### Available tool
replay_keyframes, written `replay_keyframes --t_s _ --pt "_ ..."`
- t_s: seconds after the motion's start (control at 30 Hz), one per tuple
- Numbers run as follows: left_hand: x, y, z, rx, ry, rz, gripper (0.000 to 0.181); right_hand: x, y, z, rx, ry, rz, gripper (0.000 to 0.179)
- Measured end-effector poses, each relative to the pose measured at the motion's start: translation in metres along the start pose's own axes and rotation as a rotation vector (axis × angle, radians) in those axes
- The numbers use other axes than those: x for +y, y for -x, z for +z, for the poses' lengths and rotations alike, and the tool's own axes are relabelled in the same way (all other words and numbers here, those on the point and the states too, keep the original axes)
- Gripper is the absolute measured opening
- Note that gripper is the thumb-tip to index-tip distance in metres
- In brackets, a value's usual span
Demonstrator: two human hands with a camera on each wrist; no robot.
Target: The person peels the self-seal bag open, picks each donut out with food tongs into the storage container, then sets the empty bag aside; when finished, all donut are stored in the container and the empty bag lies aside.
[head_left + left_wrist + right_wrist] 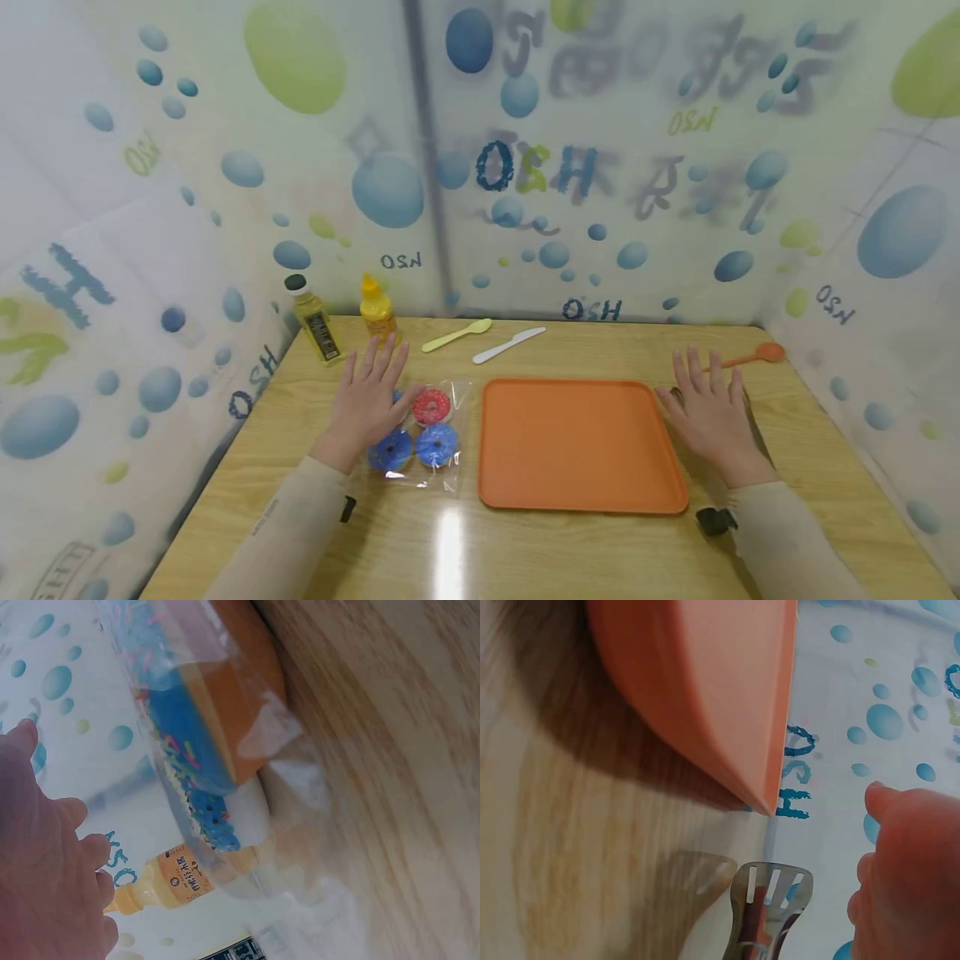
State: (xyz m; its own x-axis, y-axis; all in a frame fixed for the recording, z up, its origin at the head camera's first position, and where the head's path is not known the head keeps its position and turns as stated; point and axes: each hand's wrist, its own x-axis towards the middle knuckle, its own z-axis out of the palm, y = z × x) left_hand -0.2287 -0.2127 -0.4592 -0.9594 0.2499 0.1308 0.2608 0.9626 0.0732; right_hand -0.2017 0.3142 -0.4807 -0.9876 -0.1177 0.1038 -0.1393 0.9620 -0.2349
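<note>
Right now the left hand point(365, 398) lies flat, fingers straight and slightly spread, on the left part of a clear plastic bag point(450, 479) of donuts on the wooden table point(570, 550). Inside the bag sit a pink-iced donut point(431, 407) on the far side and two blue-iced donuts point(414, 447) on the near side; a fourth seems to be partly hidden under the fingers, though that cannot be told for sure. In the left wrist view the blue icing with coloured sprinkles point(187, 761) shows close behind the crinkled plastic.

To the right of the bag, just beside it, lies an orange tray point(577, 442). The right hand point(708, 417) rests palm down on the table at the tray's right edge, fingers straight and apart, holding nothing. Under or just beside it lies a metal slotted spatula point(769, 904), seen in the right wrist view; whether the fingers touch it cannot be told.

Along the far edge stand a bottle with a black cap point(313, 321) and a yellow squeeze bottle point(376, 310), both upright, just beyond the left hand. Further right lie a pale green spoon point(456, 335) and a white plastic knife point(508, 345), near each other. An orange spoon point(746, 357) lies at the far right, just beyond the right hand's fingertips.
</note>
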Motion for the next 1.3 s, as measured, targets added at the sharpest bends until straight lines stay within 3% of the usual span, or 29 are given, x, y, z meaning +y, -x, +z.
replay_keyframes --t_s 0.37,0.57,0.73,0.9,1.1,1.3 --pt "0.002 0.0 -0.001 0.002 -0.009 0.017 0.082 0.002 0.005 -0.002 0.019 -0.001 0.006 0.078" --pt "0.0 0.003 -0.001 -0.005 -0.008 0.041 0.081 -0.014 0.005 -0.005 0.028 0.032 -0.081 0.073" --pt "-0.007 0.004 -0.002 0.007 -0.013 0.061 0.08 -0.044 0.006 -0.001 0.173 0.098 -0.208 0.065" --pt "-0.015 0.01 -0.006 0.0 -0.014 0.093 0.072 -0.077 0.008 0.013 0.319 0.022 -0.319 0.054" --pt "-0.026 0.021 -0.02 0.003 0.032 0.128 0.047 -0.117 0.007 0.019 0.255 -0.059 -0.359 0.043" --pt "-0.047 0.03 -0.02 -0.025 0.083 0.147 0.032 -0.154 0.008 0.022 0.138 -0.109 -0.353 0.035"
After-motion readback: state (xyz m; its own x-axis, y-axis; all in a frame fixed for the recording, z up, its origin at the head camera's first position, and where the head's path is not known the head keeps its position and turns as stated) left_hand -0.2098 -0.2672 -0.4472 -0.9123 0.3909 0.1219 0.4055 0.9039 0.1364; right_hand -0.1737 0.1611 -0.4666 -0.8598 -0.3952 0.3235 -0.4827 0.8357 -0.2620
